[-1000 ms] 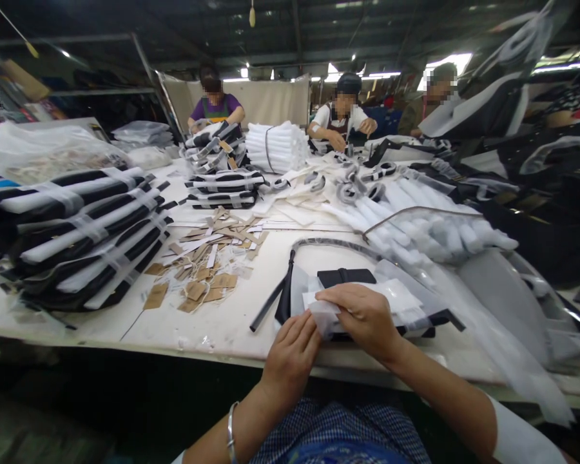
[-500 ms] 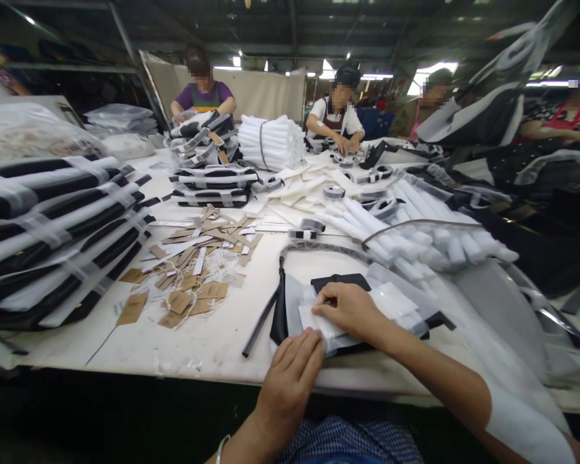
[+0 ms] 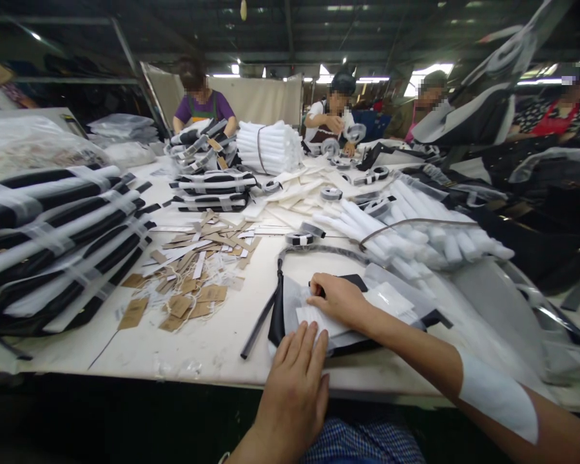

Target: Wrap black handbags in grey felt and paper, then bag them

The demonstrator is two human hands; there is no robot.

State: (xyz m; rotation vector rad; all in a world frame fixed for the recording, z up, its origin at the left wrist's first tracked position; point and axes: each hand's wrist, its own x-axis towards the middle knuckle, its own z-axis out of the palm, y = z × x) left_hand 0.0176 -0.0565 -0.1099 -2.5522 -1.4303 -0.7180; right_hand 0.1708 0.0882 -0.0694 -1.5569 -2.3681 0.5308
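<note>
A black bag (image 3: 352, 335) wrapped partly in white foam sheet (image 3: 314, 317) lies at the near edge of the white table (image 3: 212, 341), its black strap (image 3: 261, 322) trailing to the left. My left hand (image 3: 297, 380) lies flat with fingers stretched out, its tips on the near edge of the foam sheet. My right hand (image 3: 336, 299) rests on top of the bag, fingers curled down and pressing on the sheet near a black flap (image 3: 355, 281).
Brown paper tags (image 3: 193, 283) with strings are scattered left of the bag. Stacks of wrapped black bags (image 3: 58, 245) fill the left. White foam rolls (image 3: 406, 232) and tape rolls (image 3: 299, 238) lie beyond. Several other people work at the far side.
My right hand moved forward from the sheet's near corner to the bag's top. My left hand opened flat and slid back to the sheet's near edge. The view shifted slightly.
</note>
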